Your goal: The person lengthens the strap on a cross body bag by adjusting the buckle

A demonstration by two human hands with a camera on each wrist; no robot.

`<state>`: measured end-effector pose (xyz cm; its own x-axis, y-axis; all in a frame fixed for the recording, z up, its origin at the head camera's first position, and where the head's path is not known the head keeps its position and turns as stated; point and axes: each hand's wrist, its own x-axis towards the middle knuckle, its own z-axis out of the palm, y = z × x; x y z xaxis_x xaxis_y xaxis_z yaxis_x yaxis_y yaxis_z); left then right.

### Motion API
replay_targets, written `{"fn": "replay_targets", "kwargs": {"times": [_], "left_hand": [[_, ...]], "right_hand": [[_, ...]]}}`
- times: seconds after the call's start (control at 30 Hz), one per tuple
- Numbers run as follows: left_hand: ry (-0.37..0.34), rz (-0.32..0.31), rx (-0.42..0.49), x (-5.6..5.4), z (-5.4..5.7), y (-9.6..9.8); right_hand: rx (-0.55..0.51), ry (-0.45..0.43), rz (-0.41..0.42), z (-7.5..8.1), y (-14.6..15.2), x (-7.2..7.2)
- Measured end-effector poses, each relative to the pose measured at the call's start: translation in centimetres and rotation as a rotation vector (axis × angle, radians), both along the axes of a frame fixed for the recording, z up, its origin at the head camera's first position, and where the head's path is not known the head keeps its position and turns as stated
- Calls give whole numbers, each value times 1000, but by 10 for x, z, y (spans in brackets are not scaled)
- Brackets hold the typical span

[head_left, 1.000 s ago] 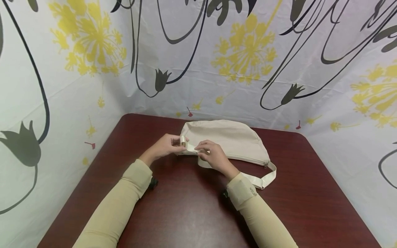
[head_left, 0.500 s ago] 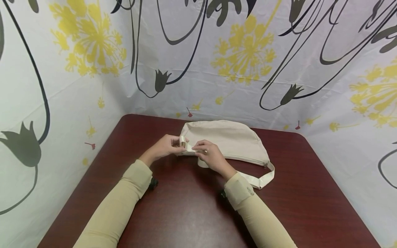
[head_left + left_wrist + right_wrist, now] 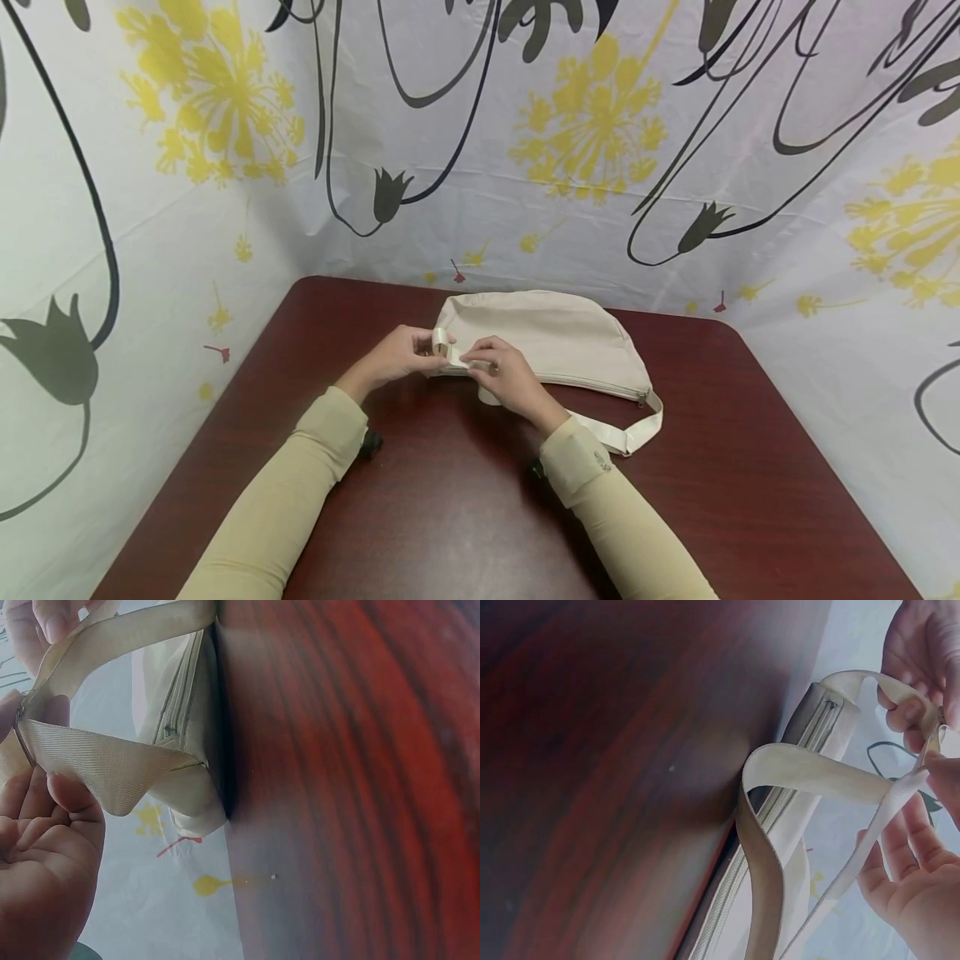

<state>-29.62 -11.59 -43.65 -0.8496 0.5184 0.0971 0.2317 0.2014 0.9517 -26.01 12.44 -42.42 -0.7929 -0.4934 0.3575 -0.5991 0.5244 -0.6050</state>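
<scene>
a white wall cloth [image 3: 487, 242] with yellow, grey and red plant prints fills the upper part of the head view and runs down both sides. below it, a dark red wood-grained table [image 3: 420, 517] spreads from the centre to the bottom edge. two beige sleeves, the left [image 3: 273, 500] and the right [image 3: 630, 517], reach in from the lower left and lower right of the frame. a cream half-moon bag [image 3: 547, 333] lies near the table's far edge, just right of centre, its curved side toward the top of the frame and its zipped edge toward the bottom.

the left hand [image 3: 397, 350], at the bag's left end, has thumb and fingers clamped on the bag's strap [image 3: 643, 429]. the right hand [image 3: 512, 379], just beside it, pinches the same strap between thumb and fingertips. the rest of the strap loops out below the bag at the centre right. in the left wrist view, a zipper [image 3: 178, 694] runs along the bag at upper centre. smallest is a thin buckle [image 3: 20, 724] at the far left, apparently metal, though fingers and strap partly hide it.
</scene>
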Motion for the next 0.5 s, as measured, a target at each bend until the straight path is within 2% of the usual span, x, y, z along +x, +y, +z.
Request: {"fn": "replay_targets", "kwargs": {"times": [0.37,0.5], "left_hand": [[12,1,5,0,0,-2],[17,10,7,0,-1,-2]], "right_hand": [[58,-1,-6,-5,8,0],[81,25,-6,-5,11,0]]}}
